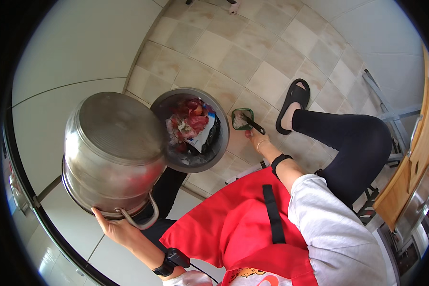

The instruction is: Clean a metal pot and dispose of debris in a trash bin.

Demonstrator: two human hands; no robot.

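A large stainless steel pot [111,143] is tipped on its side, its base facing up and away from me and its rim towards my left hand [114,228]. That hand holds the rim beside a loop handle, its fingers partly hidden. Low over the floor, my right hand [260,140] holds a small green container [242,119]. Whitish contents and a black-handled utensil [254,125] are in it. Between the pot and the container stands a round grey bin [224,143], with reddish peels [196,119], a white wrapper and dark plastic inside. The pot overlaps the bin's left edge.
White cabinet fronts [71,43] line the left side, with a dark counter edge [53,228] below them. My foot in a black slipper [297,98] rests on the tiled floor [228,57]. A metal-legged stand [377,89] and a wooden board [397,200] are at the right.
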